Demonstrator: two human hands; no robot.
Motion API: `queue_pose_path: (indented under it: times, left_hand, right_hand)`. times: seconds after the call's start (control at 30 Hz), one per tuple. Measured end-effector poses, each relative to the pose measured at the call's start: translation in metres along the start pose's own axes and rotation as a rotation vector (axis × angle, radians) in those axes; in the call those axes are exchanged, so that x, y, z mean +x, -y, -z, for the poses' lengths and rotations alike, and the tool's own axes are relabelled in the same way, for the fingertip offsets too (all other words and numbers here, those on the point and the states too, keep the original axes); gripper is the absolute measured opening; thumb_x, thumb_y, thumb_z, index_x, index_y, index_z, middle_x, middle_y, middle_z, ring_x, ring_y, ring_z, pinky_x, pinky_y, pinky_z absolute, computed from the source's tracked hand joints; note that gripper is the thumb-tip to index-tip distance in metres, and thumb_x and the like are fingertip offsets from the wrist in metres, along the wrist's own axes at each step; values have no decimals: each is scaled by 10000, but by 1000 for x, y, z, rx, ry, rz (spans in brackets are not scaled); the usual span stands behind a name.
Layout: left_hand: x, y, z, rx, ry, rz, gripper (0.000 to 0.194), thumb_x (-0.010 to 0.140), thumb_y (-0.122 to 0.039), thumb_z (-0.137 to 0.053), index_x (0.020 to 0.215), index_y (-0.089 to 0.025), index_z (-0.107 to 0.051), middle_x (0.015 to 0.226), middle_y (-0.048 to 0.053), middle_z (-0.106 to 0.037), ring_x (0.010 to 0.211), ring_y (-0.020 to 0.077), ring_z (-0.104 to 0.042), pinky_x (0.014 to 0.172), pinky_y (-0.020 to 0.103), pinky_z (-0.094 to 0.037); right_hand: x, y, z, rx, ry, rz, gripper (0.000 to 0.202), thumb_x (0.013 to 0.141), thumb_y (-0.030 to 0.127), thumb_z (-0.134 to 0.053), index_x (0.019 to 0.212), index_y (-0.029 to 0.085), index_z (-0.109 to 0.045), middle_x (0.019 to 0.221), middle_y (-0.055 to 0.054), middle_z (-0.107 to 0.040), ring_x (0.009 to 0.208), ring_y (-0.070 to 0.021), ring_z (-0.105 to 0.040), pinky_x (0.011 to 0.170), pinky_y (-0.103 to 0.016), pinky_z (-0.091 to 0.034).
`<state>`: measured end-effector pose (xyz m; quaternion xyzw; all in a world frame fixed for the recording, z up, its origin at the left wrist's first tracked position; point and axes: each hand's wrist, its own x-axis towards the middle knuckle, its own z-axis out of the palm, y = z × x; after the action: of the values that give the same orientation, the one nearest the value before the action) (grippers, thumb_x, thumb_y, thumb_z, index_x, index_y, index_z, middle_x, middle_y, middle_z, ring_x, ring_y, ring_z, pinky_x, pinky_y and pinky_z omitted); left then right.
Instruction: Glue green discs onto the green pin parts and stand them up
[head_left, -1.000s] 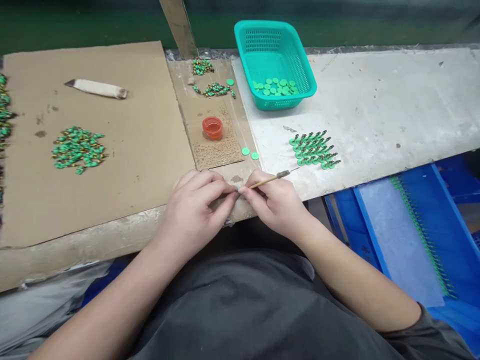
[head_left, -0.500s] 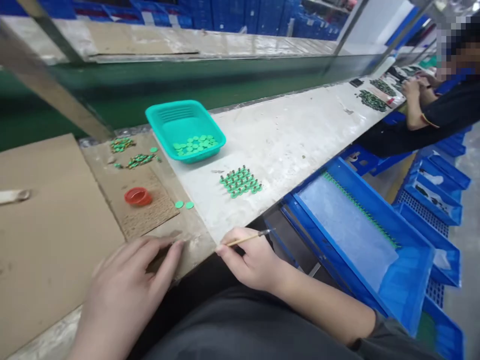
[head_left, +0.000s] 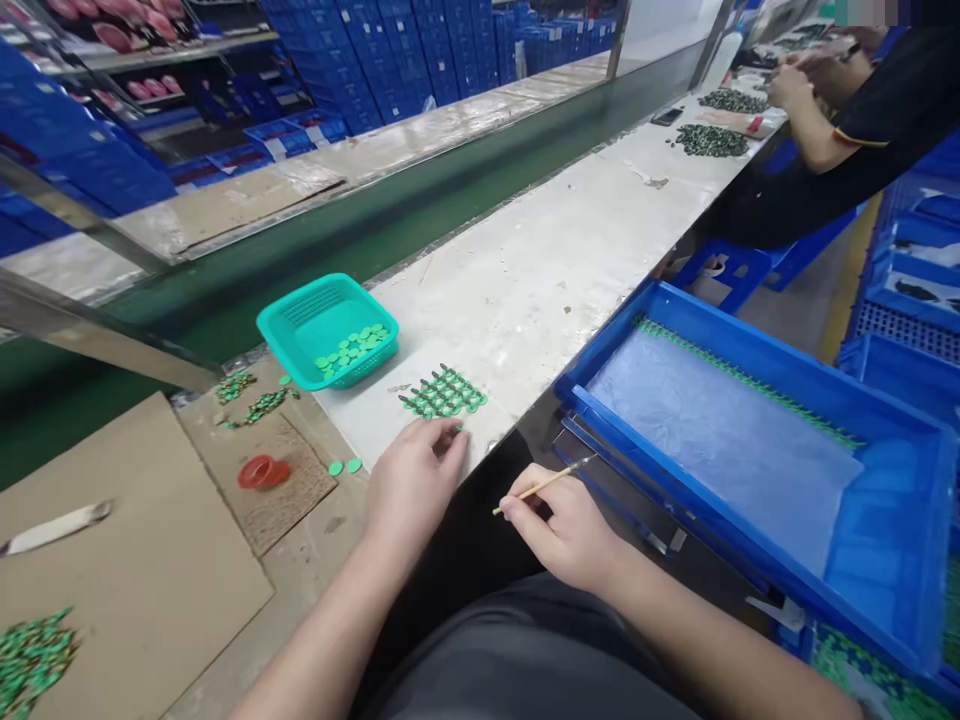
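My right hand (head_left: 566, 525) is closed around a thin paintbrush (head_left: 536, 490) with a pale wooden handle, its dark tip pointing up and right, over the table's front edge. My left hand (head_left: 412, 480) reaches to the near side of several rows of green discs (head_left: 444, 392) with dark upright pegs on them. Thumb and forefinger are pinched, and a small green piece (head_left: 459, 428) shows at their tips; its exact shape is mostly hidden. Two loose green discs (head_left: 345, 467) lie left of that hand. Behind stands a turquoise basket (head_left: 281, 325) with flat green discs inside.
A red cup (head_left: 256, 471) sits on a brown board. Cardboard (head_left: 150, 510) at left bears a pale-handled tool (head_left: 64, 527) and a green pile (head_left: 34, 650). At right is a blue tray (head_left: 892, 545) with a row of green pieces. A co-worker's hands (head_left: 795, 85) are farther along the table.
My left hand has moved right and forward from the table's edge to the pegged discs, and now pinches a small green piece. The brush stays in my right hand. The view has shifted.
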<state>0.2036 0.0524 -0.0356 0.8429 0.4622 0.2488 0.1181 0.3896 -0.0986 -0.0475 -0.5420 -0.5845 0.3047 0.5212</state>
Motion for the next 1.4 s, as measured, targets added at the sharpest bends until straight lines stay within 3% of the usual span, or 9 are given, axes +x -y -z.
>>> queue_pose_path:
  times: [0.13, 0.27, 0.63, 0.77, 0.93, 1.1, 1.2, 1.3, 1.4]
  left_hand:
    - [-21, -2, 8, 45, -62, -45, 292, 1134, -460, -689, 1220, -246, -869, 894, -2, -833, 723, 191, -758, 731, 329, -611]
    - [-39, -7, 12, 134, -71, -134, 340, 1201, -450, -612, 1187, -267, -898, 1053, 60, -864, 915, 239, -806, 876, 374, -634]
    - [-33, -15, 8, 278, 29, -198, 359, 1201, -373, -612, 1436, -241, -849, 1153, 126, -857, 1013, 303, -794, 882, 439, -636]
    - [-47, 10, 40, 334, 38, -137, 275, 1177, -317, -610, 1243, -275, -873, 1125, 85, -864, 1000, 268, -807, 895, 404, -639]
    - [-43, 67, 86, 437, 24, -5, 279, 1114, -298, -641, 1136, -245, -914, 964, 99, -794, 916, 331, -756, 801, 447, -572]
    - [-35, 84, 85, 400, 71, -52, 269, 1114, -257, -640, 1064, -256, -904, 1019, 100, -811, 962, 316, -769, 847, 442, -582]
    - [-52, 82, 86, 384, 67, -123, 343, 1165, -247, -572, 1027, -248, -887, 981, 111, -818, 938, 308, -751, 853, 448, -583]
    - [-89, 84, 101, 331, 47, -220, 348, 1197, -231, -548, 1120, -253, -887, 1030, 99, -867, 936, 268, -762, 860, 418, -586]
    - [-129, 89, 118, 253, 22, -294, 307, 1213, -232, -571, 1208, -277, -874, 1109, 57, -913, 960, 227, -789, 851, 388, -575]
  right_hand:
    - [-6, -8, 6, 21, -15, -45, 225, 1156, 264, -687, 938, 244, -739, 823, 7, -750, 706, -153, -731, 720, -262, -568]
    - [-6, -12, 6, 51, -12, -59, 222, 1151, 268, -691, 938, 242, -747, 823, 5, -751, 715, -152, -738, 718, -257, -575]
    - [-6, -9, 6, 9, 29, -31, 209, 1162, 272, -684, 957, 256, -726, 830, -10, -792, 730, -184, -769, 725, -291, -618]
    - [-12, -8, 5, 13, -15, -20, 209, 1197, 275, -619, 1022, 270, -734, 990, -55, -864, 867, -222, -850, 821, -324, -680]
    - [-11, 2, 3, 17, 55, -107, 266, 1222, 326, -576, 1024, 272, -745, 882, -20, -813, 775, -192, -818, 749, -290, -666]
    - [-1, 23, -4, 9, 156, -66, 306, 1201, 302, -617, 1456, 264, -783, 801, 21, -800, 720, -185, -805, 741, -288, -681]
    - [1, 38, -8, 73, 197, -57, 698, 1181, 243, -663, 1855, 291, -484, 756, 71, -794, 677, -176, -805, 763, -290, -709]
    - [4, 51, -8, 164, 250, -68, 470, 1197, 283, -696, 1659, 356, -744, 846, 17, -891, 744, -191, -878, 778, -294, -748]
    - [11, 63, -11, 378, 316, -126, 312, 1237, 465, -672, 1330, 341, -942, 1148, -89, -979, 1053, -289, -971, 956, -391, -812]
